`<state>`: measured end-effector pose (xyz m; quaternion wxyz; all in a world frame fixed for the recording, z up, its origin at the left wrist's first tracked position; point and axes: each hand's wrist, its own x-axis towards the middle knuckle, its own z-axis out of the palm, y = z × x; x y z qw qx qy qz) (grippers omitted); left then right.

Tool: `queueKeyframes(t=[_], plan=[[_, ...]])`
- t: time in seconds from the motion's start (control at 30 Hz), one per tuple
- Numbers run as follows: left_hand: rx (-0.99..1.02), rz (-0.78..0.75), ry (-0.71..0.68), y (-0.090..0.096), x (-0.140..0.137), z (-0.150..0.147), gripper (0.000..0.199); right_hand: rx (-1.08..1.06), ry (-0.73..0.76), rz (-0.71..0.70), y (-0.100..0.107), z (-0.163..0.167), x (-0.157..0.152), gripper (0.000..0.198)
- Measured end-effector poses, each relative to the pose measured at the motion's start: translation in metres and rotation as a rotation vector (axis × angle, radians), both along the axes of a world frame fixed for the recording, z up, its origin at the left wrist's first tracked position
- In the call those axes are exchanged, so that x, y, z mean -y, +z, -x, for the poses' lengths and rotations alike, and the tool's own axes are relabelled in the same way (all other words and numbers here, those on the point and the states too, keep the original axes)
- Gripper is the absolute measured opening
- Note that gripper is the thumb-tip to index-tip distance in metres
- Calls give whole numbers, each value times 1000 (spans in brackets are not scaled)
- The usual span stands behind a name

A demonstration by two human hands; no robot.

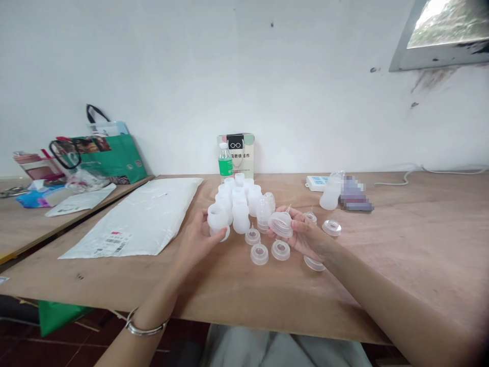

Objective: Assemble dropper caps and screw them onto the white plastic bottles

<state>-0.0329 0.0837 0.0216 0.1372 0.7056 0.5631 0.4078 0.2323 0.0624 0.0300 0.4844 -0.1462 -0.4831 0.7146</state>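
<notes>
My left hand [199, 235] is wrapped round a milky white baby bottle [218, 218] with its open mouth up, at the front left of a cluster of similar bottles [239, 196]. In my right hand [305, 233] is a clear, ridged teat cap [280, 225], tilted, with a thin tip pointing up. More clear teat caps lie on the table below and beside my hands, among them one near the front [259, 254] and one at the right [331, 228]. Clear stacked domed covers [263, 211] stand between the bottles and my right hand.
A white mailing bag [141, 219] lies flat at the left. A green-labelled drink bottle [225, 165] and a paper bag [242, 148] stand by the wall. At the back right are a finished-looking baby bottle [330, 193], a white box [315, 182] and a blurred-out object [355, 194].
</notes>
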Motion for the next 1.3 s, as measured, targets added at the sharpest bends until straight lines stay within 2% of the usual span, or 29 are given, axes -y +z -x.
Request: queueKeyframes(t=[0.07,0.1,0.23,0.3,0.4,0.53,0.67,0.93,1.07,1.3], plan=[[80,-45,-139,9,12,-2,46,-3,-9,4,1,1,0,37],[102,-30,-255,15,18,-5,46,1,-12,2,1,1,1,36],[73,307,-736,37,30,-21,40,-9,-43,-16,0,0,-1,32],[80,448,-874,43,25,-30,39,-11,-66,-32,-1,0,-2,31],[155,570,-998,41,8,-40,40,17,-119,-74,-3,-1,-5,29],[359,700,-1070,26,-6,-47,49,63,-167,-131,-4,1,-6,26],[554,870,-1144,14,0,-50,61,122,-147,-189,-1,1,-3,28],[678,1156,-1246,-4,-7,-44,70,245,-86,-350,1,-4,-2,34],[663,1126,-1245,-5,-8,-44,68,249,-77,-365,0,-6,-4,34],[610,1049,-1222,2,-3,-45,62,250,-158,-343,2,-3,-4,32]])
